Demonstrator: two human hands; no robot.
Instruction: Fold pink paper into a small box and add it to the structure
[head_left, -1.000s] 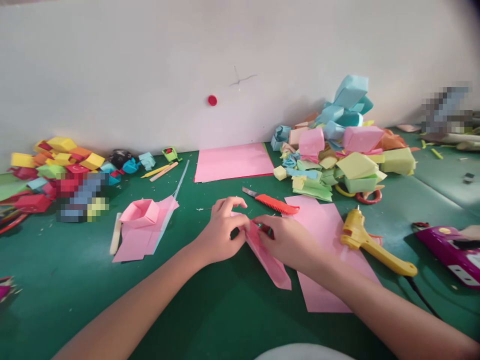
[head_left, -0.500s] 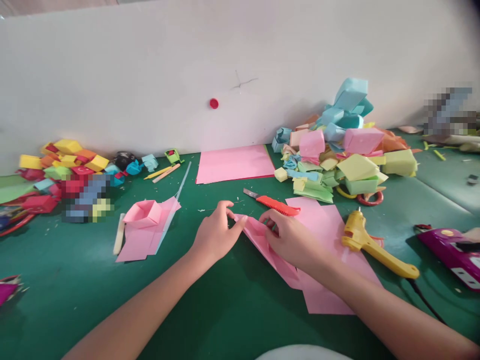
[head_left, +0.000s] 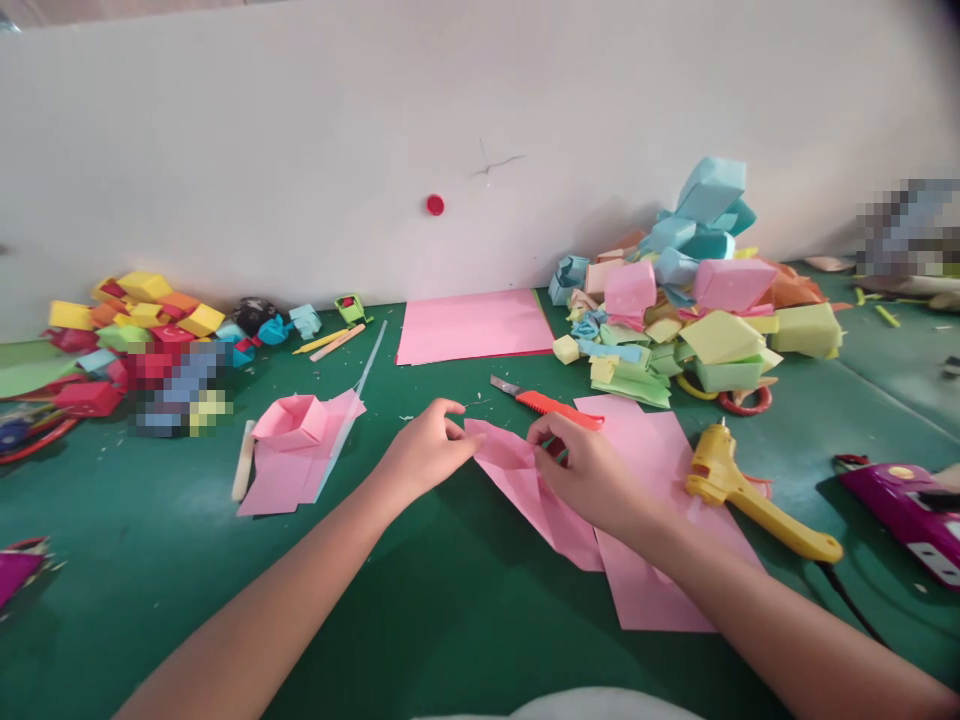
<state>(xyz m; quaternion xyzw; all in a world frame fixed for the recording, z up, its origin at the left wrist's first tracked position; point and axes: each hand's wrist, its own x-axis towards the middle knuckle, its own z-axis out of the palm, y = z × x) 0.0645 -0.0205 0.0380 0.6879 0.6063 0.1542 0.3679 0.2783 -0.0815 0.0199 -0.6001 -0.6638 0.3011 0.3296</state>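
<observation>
A folded pink paper (head_left: 529,490) with creased flaps slants between my two hands, low over the green table. My left hand (head_left: 427,450) is at its upper left corner, the thumb against the edge and the index finger bent a little apart above. On the upper edge, the thumb and fingers of my right hand (head_left: 581,465) pinch a fold; some fingertips are hidden. Flat pink sheets (head_left: 660,590) lie under my right forearm. Just beyond the right hand rests an orange utility knife (head_left: 559,408), its blade out.
A pink paper box (head_left: 291,424) sits on pink pieces at left, beside a wooden stick (head_left: 244,460). At right lie a yellow glue gun (head_left: 757,500) with cord and a purple device (head_left: 900,510). Folded paper heaps (head_left: 720,335) and pink sheets (head_left: 472,325) line the white wall.
My left thumb and index finger have spread slightly, and the paper's left corner shows more. The folded paper has tilted a little, showing more of its face. The right hand keeps its pinch.
</observation>
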